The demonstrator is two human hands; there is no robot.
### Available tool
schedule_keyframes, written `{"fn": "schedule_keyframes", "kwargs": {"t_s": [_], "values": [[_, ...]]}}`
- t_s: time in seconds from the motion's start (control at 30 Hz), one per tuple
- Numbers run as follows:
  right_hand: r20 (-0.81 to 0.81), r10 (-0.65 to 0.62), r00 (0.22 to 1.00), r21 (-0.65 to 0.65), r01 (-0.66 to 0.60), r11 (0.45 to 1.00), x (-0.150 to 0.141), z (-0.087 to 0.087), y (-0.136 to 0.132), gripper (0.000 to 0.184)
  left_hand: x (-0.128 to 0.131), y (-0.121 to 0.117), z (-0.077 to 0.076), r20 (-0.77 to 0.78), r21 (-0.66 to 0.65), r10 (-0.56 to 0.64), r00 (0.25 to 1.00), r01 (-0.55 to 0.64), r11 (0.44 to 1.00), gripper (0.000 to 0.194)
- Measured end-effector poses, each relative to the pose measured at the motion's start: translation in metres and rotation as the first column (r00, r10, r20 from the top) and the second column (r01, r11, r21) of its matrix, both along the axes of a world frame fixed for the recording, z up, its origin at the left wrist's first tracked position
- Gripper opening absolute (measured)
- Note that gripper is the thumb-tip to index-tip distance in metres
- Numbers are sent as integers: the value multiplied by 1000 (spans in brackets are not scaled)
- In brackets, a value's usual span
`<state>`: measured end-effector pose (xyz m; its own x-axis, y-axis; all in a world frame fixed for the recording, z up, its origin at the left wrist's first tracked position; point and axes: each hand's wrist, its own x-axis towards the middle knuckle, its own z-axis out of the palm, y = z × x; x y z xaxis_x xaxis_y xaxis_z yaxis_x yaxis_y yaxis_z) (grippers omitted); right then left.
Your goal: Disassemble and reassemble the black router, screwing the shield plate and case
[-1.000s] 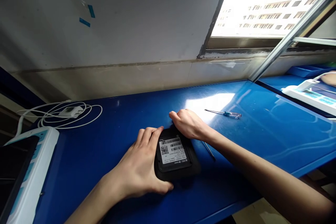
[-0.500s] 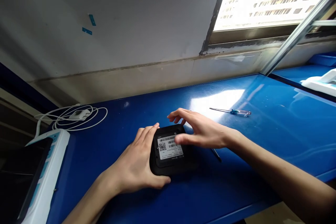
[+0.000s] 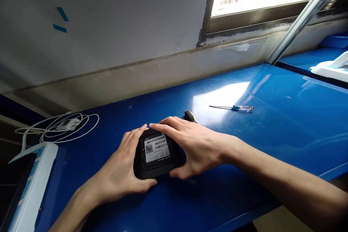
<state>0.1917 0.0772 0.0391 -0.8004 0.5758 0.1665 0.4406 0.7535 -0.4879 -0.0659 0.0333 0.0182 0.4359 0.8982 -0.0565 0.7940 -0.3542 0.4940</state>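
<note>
A black box-shaped device [image 3: 154, 169] with a white label bearing a QR code and barcodes [image 3: 157, 149] faces up on the blue table. My left hand [image 3: 125, 165] is closed round its left side, thumb along the near edge and fingers at the far edge. From the right, my right hand [image 3: 194, 146] grips the same device, its fingers over the far edge and its thumb by the near right corner. Just beyond my right hand, a black and yellow handle [image 3: 190, 116] pokes out; the rest of that tool is hidden.
A screwdriver with a clear blue handle [image 3: 243, 108] lies to the right on the table [image 3: 272, 130]. Coiled white cable with a plug-like block [image 3: 68, 124] sits at the left, behind a white-edged unit [image 3: 40, 181]. A metal post [image 3: 299, 21] stands at the back right.
My right hand has come down from hovering above the label onto the device's right side. The black and yellow handle has come into sight, and the camera view has shifted.
</note>
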Motion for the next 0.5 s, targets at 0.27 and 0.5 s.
{"fn": "schedule_keyframes", "kwargs": {"t_s": [0.27,0.5], "values": [[-98,-24,995,-12,23,1000,1,-6,5,118,-7,-4,0,68,-41,61,996,-59,997,132],[-157,-88,984,14,92,996,15,-2,21,112,-12,-5,5,47,-160,123,991,-114,981,138]]}}
